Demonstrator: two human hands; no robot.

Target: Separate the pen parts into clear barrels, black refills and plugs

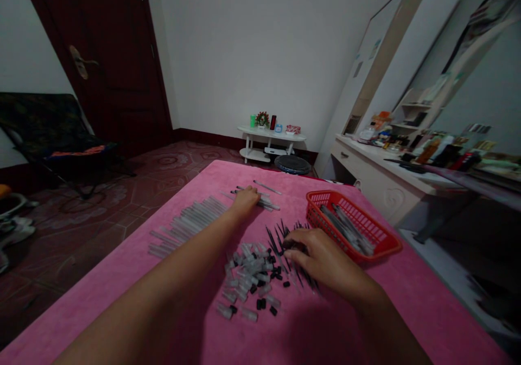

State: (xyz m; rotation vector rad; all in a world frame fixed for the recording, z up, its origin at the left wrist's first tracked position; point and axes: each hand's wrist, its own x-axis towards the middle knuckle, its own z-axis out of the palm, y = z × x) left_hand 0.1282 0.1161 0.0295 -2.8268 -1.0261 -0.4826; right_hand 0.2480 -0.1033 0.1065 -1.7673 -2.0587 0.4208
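Note:
My left hand [245,201] rests over a small group of clear pen barrels with dark ends [268,203] at the far part of the pink cloth; its fingers curl down, and what they grip is hidden. My right hand [315,248] reaches into a spread of thin dark pen refills [274,240], thumb and fingers closing on some of them. Left of my left forearm lies a row of clear empty tubes [197,219]. Between my arms sits a heap of clear pen caps [244,272], with small black plugs [261,303] scattered among them.
A red plastic basket [386,245] holding several pens [345,226] stands at the right, close beside my right hand. One single pen [266,186] lies at the far side. Beyond the pink-covered table [228,169] are a white stand [271,133], a dresser [374,172] and a folding chair [52,131].

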